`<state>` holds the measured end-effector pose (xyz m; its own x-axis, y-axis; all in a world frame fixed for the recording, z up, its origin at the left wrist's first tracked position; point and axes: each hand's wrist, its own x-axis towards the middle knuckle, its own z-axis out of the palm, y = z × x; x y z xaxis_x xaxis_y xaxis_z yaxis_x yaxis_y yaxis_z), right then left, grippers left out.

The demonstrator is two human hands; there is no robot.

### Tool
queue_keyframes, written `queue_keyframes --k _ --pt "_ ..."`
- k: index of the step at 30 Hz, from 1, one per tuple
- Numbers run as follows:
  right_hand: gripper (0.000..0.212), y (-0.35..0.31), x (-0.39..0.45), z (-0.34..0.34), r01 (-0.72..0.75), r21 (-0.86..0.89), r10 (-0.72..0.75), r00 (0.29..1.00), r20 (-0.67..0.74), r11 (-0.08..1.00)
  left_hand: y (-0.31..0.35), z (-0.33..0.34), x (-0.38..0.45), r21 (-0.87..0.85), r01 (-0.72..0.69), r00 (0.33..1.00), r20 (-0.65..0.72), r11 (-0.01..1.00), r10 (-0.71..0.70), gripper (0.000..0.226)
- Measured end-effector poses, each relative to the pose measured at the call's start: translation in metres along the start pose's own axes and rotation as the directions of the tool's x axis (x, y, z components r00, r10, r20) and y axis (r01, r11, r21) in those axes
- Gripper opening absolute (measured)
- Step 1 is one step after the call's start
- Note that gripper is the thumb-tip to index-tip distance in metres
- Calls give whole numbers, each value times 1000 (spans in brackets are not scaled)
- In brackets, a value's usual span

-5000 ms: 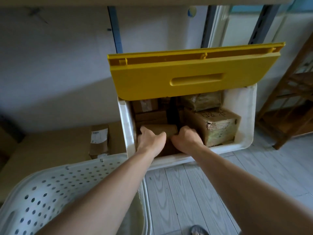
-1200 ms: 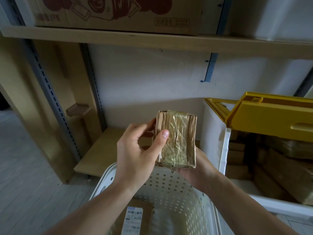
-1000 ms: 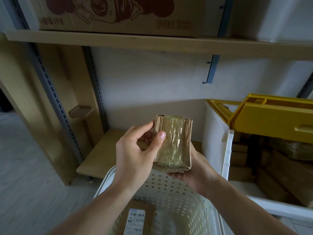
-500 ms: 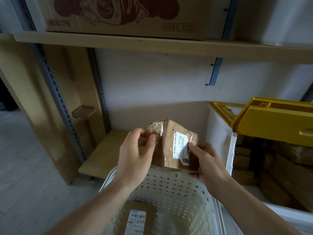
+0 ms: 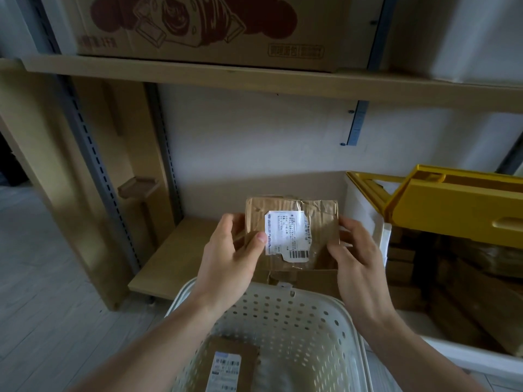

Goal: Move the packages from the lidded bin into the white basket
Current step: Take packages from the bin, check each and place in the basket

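Cardboard package [image 5: 291,236], label up, sits pinched between your left hand [image 5: 229,261] and right hand [image 5: 356,258], just above the white basket's [image 5: 283,306] far rim. Lower it level beside the package already inside [image 5: 226,366], then release both grips together.

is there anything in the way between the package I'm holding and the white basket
Nothing visible. The package, held by the left hand and right hand, sits above the white basket, whose top is open.
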<state>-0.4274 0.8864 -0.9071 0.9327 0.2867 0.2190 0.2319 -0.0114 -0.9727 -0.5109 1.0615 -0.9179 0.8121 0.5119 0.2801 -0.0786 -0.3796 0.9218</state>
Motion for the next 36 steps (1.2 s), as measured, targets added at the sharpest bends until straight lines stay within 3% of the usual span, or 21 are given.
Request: queue_keyframes --k 4,7,9,11,13,17,20,23,26,28,30,36 --pt "73 1 1 -6 163 -187 -139 981 133 969 -3 0 0 -46 45 998 -42 998 -47 21" --pt "78 3 4 -7 200 -248 -171 976 134 948 -3 0 1 -105 51 996 -70 993 -59 37" --pt "77 5 4 -7 208 -250 -186 977 107 946 -4 0 0 -150 41 997 -52 988 -49 62" --pt "71 4 5 -7 218 -239 -207 976 68 946 -3 -1 1 -156 31 999 -35 987 -37 71" --pt "63 3 6 -9 224 -227 -229 973 2 948 -2 -1 2 -178 31 999 -33 984 -37 61" --pt "47 5 11 -15 179 -224 -225 954 -200 958 4 2 0 -385 88 994 -25 919 -106 39" --pt "43 6 13 -13 166 -214 -229 921 -315 963 4 9 -3 -458 98 995 30 883 -95 40" --pt "40 0 10 -6 187 -100 -210 908 -363 977 1 12 -4 -426 65 997 58 902 -45 46" --pt "24 0 8 -2 163 129 -113 938 -327 978 0 13 -3 -370 33 997 76 929 -5 45" --pt "6 -1 7 -1 202 101 -168 947 -274 974 1 12 -3 -323 23 995 103 946 11 44" --pt "10 -3 4 0 250 57 -232 948 -217 967 3 13 -4 -288 6 991 128 957 33 50" --pt "32 -9 -1 -6 304 172 -301 953 -43 937 10 17 -8 -212 -66 987 128 975 94 50"
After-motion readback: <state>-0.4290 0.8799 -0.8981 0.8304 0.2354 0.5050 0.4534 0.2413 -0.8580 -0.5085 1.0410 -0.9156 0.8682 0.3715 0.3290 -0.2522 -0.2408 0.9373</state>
